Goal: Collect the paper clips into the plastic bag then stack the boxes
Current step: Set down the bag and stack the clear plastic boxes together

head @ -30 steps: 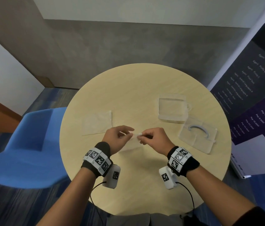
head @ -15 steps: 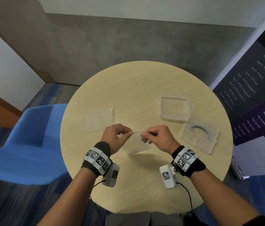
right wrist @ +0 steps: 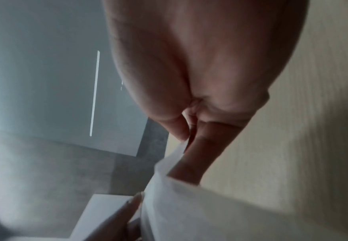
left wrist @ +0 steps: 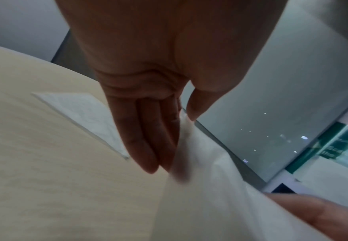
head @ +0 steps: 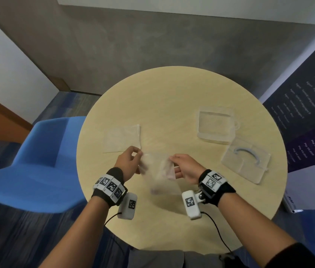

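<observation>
A clear plastic bag (head: 159,173) hangs blurred between my two hands above the near middle of the round table (head: 172,97). My left hand (head: 131,159) pinches its left top edge; in the left wrist view the bag (left wrist: 200,187) runs from thumb and fingers (left wrist: 148,138). My right hand (head: 181,165) pinches the right top edge, and the right wrist view shows the bag (right wrist: 179,203) under those fingers (right wrist: 191,154). Two clear plastic boxes lie at the right: one closed (head: 215,125), one (head: 245,163) holding a curved bluish piece. No paper clips are discernible.
A second flat clear bag (head: 122,139) lies on the table left of my hands. A blue chair (head: 27,167) stands at the table's left. A dark printed banner (head: 311,117) stands close on the right.
Both hands have lifted the bag off the table and spread apart, pulling its top edges; the bag now hangs and is motion-blurred.
</observation>
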Action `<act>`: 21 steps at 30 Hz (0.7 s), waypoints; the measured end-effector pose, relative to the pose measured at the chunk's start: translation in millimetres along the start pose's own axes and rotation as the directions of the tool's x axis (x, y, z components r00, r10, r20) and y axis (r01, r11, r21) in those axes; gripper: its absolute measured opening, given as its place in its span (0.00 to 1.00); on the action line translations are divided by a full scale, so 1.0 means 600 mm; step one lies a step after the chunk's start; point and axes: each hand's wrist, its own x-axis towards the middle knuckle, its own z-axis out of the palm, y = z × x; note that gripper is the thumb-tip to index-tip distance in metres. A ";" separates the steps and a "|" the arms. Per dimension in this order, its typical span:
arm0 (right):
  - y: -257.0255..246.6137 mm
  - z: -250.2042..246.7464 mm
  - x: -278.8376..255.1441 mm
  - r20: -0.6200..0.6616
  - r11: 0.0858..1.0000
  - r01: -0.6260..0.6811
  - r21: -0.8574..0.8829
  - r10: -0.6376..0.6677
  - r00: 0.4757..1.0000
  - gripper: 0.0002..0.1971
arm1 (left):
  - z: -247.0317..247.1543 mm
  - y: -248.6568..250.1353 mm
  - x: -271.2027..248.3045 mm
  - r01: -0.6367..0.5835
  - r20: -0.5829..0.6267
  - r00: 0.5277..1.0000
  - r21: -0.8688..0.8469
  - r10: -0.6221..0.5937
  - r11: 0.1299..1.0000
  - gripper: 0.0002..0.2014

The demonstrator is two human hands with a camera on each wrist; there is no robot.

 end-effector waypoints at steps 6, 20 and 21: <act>0.026 0.007 0.052 -0.276 0.920 0.011 -0.391 -0.129 0.953 0.06 | -0.021 -0.042 0.064 0.131 -0.146 0.986 0.393 -0.079 0.910 0.09; -0.042 -0.165 0.062 -0.209 0.134 -0.161 -0.978 -0.648 0.733 0.13 | -0.101 -0.149 0.099 0.137 -0.349 0.931 0.612 0.110 0.779 0.11; -0.039 -0.149 0.056 -0.177 0.132 -0.119 -0.984 -0.643 0.745 0.11 | -0.104 -0.151 0.095 0.152 -0.359 0.928 0.615 0.103 0.774 0.10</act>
